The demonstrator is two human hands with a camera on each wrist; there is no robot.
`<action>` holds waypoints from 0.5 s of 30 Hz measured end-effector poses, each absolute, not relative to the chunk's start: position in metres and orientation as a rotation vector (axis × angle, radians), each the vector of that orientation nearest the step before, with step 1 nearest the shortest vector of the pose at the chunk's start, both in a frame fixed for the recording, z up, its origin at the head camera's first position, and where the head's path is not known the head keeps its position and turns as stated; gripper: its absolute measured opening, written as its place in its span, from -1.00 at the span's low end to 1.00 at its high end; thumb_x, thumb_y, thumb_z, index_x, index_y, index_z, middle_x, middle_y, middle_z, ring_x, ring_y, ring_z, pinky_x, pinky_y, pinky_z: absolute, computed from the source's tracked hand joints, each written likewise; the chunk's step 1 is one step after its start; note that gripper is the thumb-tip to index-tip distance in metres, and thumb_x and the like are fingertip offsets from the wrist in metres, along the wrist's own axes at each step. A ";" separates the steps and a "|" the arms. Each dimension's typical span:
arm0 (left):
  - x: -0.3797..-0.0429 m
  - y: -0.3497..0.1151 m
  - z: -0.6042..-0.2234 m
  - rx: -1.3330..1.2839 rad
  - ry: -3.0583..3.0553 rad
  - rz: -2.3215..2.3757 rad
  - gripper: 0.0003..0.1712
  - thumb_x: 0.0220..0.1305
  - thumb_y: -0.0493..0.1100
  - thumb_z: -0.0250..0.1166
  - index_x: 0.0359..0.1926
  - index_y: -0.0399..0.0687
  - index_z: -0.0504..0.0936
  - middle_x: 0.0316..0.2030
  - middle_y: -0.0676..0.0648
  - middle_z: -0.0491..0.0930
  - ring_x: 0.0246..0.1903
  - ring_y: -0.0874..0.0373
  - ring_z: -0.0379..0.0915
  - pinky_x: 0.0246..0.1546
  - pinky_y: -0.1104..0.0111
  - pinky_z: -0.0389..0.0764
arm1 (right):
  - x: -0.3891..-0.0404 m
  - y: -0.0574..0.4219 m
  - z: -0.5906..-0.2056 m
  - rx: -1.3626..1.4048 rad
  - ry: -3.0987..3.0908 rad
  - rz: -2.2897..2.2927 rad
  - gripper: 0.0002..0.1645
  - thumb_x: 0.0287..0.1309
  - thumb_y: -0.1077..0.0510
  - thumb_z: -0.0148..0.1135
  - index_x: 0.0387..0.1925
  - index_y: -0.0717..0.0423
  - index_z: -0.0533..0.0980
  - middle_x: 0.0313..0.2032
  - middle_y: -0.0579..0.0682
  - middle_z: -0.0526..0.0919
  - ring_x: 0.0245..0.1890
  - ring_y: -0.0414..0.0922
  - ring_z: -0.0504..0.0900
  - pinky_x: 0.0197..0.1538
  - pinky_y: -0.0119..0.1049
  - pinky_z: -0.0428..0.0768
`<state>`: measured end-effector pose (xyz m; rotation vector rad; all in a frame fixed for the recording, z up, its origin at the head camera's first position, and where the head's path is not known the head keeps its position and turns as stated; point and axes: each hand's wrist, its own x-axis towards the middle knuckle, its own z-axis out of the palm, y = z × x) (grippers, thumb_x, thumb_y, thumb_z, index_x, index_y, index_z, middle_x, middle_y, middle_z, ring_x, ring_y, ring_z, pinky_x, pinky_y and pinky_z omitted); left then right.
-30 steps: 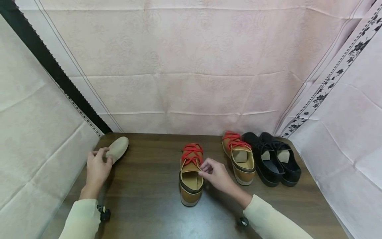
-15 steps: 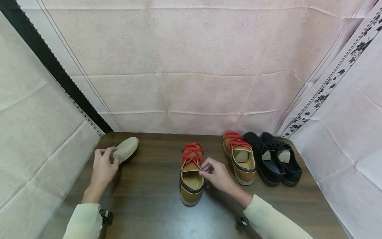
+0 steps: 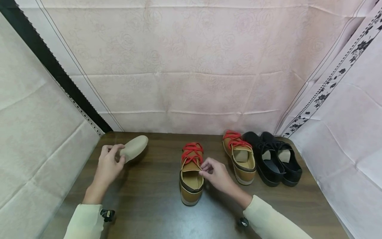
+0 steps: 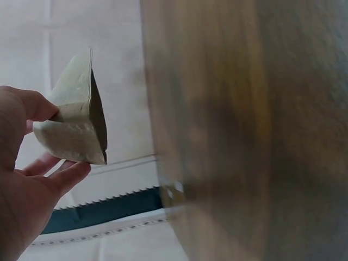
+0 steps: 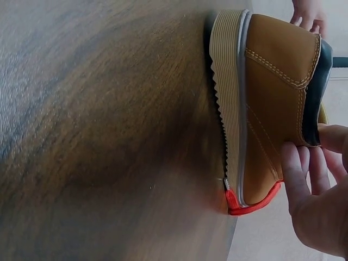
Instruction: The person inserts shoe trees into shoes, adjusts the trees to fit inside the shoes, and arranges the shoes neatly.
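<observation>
My left hand [image 3: 111, 167] pinches a beige shoe insert [image 3: 135, 147] by its rear end, above the left side of the table. In the left wrist view, thumb and fingers grip the insert [image 4: 68, 133] at its folded back, with its open underside facing the table. A tan shoe [image 3: 191, 196] with red laces stands at mid-table, its toe pointing away and its opening towards me. My right hand [image 3: 218, 174] pinches the right edge of that opening. Up close in the right wrist view, the fingers [image 5: 296, 168] lie against the outer side of the tan shoe [image 5: 272, 103], thumb at its dark collar.
To the right stand the matching tan shoe [image 3: 244, 177] and a pair of black shoes [image 3: 270, 179], each with a beige piece inside. The wooden table [image 3: 155, 212] ends at a cloth-covered back wall [image 3: 191, 93], with cloth on both sides.
My left hand has carried the insert steadily to the right, towards the middle tan shoe. The right hand and all the shoes have stayed in place.
</observation>
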<state>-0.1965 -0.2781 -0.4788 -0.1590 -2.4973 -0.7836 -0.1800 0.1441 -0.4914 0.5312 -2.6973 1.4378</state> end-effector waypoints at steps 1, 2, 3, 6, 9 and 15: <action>-0.195 -0.276 -0.476 -0.174 -2.498 -0.784 -0.62 0.24 -0.40 0.33 0.09 -0.17 0.63 -0.01 -0.38 0.39 -0.41 -0.04 0.56 -0.44 0.31 0.59 | -0.180 0.144 -0.491 0.533 -2.697 1.440 -0.80 0.17 0.23 0.51 -0.30 -0.03 0.60 -0.33 -0.15 0.70 -0.28 -0.25 0.67 -0.16 -0.37 0.68; -0.194 -0.274 -0.474 -0.186 -2.501 -0.786 -0.62 0.24 -0.40 0.34 0.09 -0.17 0.64 -0.01 -0.37 0.39 -0.42 -0.03 0.55 -0.44 0.32 0.58 | -0.180 0.144 -0.491 0.534 -2.698 1.440 -0.81 0.17 0.22 0.51 -0.30 -0.03 0.60 -0.33 -0.15 0.70 -0.28 -0.25 0.67 -0.16 -0.37 0.68; -0.193 -0.272 -0.471 -0.198 -2.503 -0.789 -0.62 0.24 -0.40 0.34 0.09 -0.17 0.64 -0.01 -0.37 0.39 -0.42 -0.02 0.55 -0.44 0.33 0.58 | -0.180 0.145 -0.491 0.535 -2.700 1.441 -0.81 0.17 0.22 0.51 -0.29 -0.03 0.60 -0.33 -0.15 0.70 -0.28 -0.26 0.67 -0.16 -0.37 0.68; -0.191 -0.266 -0.464 -0.227 -2.520 -0.810 -0.62 0.25 -0.39 0.35 0.09 -0.15 0.64 0.00 -0.35 0.40 -0.39 -0.04 0.53 -0.45 0.37 0.54 | -0.181 0.145 -0.492 0.527 -2.710 1.446 -0.80 0.16 0.21 0.52 -0.29 -0.05 0.60 -0.33 -0.16 0.71 -0.29 -0.27 0.67 -0.16 -0.37 0.67; -0.189 -0.259 -0.459 -0.260 -2.521 -0.834 -0.63 0.24 -0.40 0.36 0.08 -0.15 0.65 -0.03 -0.31 0.42 -0.33 -0.07 0.52 -0.43 0.40 0.53 | -0.181 0.146 -0.492 0.512 -2.711 1.457 -0.79 0.15 0.21 0.53 -0.29 -0.07 0.60 -0.34 -0.17 0.71 -0.30 -0.27 0.67 -0.17 -0.38 0.66; -0.189 -0.248 -0.452 -0.348 -2.473 -0.831 -0.62 0.18 -0.45 0.40 0.03 -0.17 0.67 -0.12 -0.26 0.45 -0.31 -0.05 0.50 -0.43 0.41 0.52 | -0.182 0.147 -0.493 0.486 -2.699 1.505 -0.77 0.13 0.22 0.54 -0.29 -0.08 0.60 -0.36 -0.18 0.71 -0.32 -0.27 0.67 -0.19 -0.38 0.65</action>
